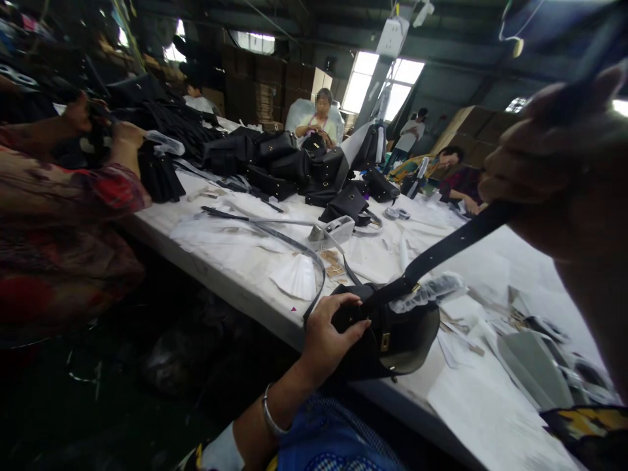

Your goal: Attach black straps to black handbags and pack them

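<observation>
black leather-like handbag with a small gold clasp [366, 356] sits tilted at the near edge of our long white-covered table [230, 258], close against us. our left hand [328, 333] pinches its end between thumb and fingers, beside the foot of a flat black strap with punched holes [441, 252]. our right hand [549, 150], dark and blurred, is raised with its fingers curled round that strap, which runs taut between us and the bag.

crumpled clear plastic wrap [434, 291] lies against the strap and covers part of the bag's top. just beyond, a long thin dark-grey strap [294, 243] curves towards the bag, near a fan-shaped white sheet [297, 278] and brown cardboard scraps [333, 263]. to the right, a pale grey smooth panel [534, 366] crowds the table, and our raised forearm hides what lies behind it. farther off, a heap of black handbags [289, 163] fills the middle, with a co-worker in a red patterned top [73, 190] to our left.
</observation>
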Demonstrator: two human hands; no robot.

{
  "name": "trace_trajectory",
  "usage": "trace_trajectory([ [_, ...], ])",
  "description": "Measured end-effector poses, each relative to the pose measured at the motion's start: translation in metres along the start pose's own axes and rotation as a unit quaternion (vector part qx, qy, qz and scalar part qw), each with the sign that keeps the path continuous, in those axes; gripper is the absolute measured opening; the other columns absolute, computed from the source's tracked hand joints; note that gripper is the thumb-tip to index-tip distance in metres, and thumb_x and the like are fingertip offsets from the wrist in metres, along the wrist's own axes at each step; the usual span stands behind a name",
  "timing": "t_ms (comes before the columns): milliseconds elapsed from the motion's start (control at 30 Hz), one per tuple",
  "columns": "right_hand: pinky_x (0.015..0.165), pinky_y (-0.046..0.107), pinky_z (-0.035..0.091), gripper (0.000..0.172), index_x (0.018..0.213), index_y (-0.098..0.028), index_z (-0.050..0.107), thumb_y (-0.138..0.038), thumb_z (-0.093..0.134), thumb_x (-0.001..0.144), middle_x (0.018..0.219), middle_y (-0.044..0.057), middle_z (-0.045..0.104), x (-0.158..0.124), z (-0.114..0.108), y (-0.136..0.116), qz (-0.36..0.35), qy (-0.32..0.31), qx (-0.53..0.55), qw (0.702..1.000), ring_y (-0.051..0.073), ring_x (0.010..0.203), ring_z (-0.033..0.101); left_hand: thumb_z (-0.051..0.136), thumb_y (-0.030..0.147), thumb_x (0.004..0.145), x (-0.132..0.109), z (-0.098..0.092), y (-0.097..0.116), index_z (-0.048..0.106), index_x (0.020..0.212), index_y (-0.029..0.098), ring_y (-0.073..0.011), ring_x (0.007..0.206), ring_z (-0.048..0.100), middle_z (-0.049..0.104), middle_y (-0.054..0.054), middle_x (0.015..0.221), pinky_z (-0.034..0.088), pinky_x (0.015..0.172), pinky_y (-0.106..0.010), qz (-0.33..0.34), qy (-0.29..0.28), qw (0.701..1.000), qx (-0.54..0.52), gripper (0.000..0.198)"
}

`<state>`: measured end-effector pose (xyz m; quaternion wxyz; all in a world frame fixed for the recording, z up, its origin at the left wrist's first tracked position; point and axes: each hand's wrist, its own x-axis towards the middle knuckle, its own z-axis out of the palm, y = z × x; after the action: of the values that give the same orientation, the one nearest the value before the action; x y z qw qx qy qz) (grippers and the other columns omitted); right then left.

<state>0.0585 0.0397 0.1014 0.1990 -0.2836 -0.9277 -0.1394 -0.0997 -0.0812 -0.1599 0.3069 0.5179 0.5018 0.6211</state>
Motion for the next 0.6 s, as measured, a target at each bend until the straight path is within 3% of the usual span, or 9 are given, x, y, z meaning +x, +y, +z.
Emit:
trace_trajectory([
  [33,0.044,0.027,0.039,0.047,0.101,-0.032,0.071,-0.063,0.037,0.094,0.081,0.005,0.071,-0.004,-0.002,-0.002,0.032,-0.042,0.074,0.996,0.017,0.061,0.064,0.076,0.024,0.077,0.0,0.0,-0.001,0.065,0.11,0.022,-0.0197,0.101,0.065,0.07,-0.005,0.106,0.051,0.093,-0.035,-0.011,0.0,1.0,-0.02,0.035],
  [100,0.042,0.026,0.037,0.046,0.089,-0.028,0.074,-0.066,0.049,0.089,0.067,0.004,0.068,-0.013,0.001,-0.013,0.112,-0.168,0.213,0.956,0.015,0.053,0.059,0.076,0.024,0.078,-0.001,0.0,-0.001,0.064,0.112,0.021,-0.0194,0.101,0.066,0.07,-0.005,0.106,0.051,0.095,-0.035,-0.03,-0.003,0.998,-0.056,0.036],
  [167,0.043,0.025,0.038,0.043,0.082,-0.024,0.074,-0.063,0.056,0.085,0.06,0.003,0.066,-0.023,0.013,-0.027,0.145,-0.295,0.231,0.916,0.014,0.05,0.055,0.075,0.025,0.078,-0.002,0.001,-0.001,0.064,0.111,0.021,-0.0196,0.102,0.066,0.07,-0.006,0.107,0.051,0.095,-0.034,-0.042,-0.002,0.996,-0.077,0.034],
  [233,0.043,0.024,0.035,0.041,0.077,-0.021,0.074,-0.058,0.057,0.086,0.057,0.001,0.063,-0.032,0.029,-0.039,0.154,-0.367,0.194,0.897,0.013,0.05,0.052,0.076,0.026,0.078,-0.003,0.002,0.0,0.065,0.108,0.02,-0.0199,0.103,0.066,0.07,-0.006,0.107,0.051,0.094,-0.034,-0.045,0.005,0.996,-0.083,0.032],
  [400,0.046,0.024,0.03,0.036,0.072,-0.019,0.073,-0.045,0.054,0.087,0.056,0.0,0.061,-0.043,0.058,-0.044,0.144,-0.387,0.147,0.899,0.012,0.051,0.049,0.076,0.026,0.078,-0.005,0.003,0.001,0.067,0.107,0.02,-0.0202,0.104,0.065,0.07,-0.005,0.107,0.05,0.096,-0.034,-0.036,0.006,0.997,-0.068,0.032],
  [600,0.044,0.026,0.026,0.033,0.062,-0.021,0.07,-0.041,0.054,0.083,0.05,-0.001,0.056,-0.033,0.059,-0.052,0.151,-0.402,0.058,0.901,0.012,0.047,0.043,0.077,0.025,0.077,-0.006,0.004,0.002,0.067,0.106,0.022,-0.0201,0.103,0.064,0.07,-0.004,0.106,0.049,0.095,-0.033,-0.016,0.012,0.999,-0.04,0.03],
])
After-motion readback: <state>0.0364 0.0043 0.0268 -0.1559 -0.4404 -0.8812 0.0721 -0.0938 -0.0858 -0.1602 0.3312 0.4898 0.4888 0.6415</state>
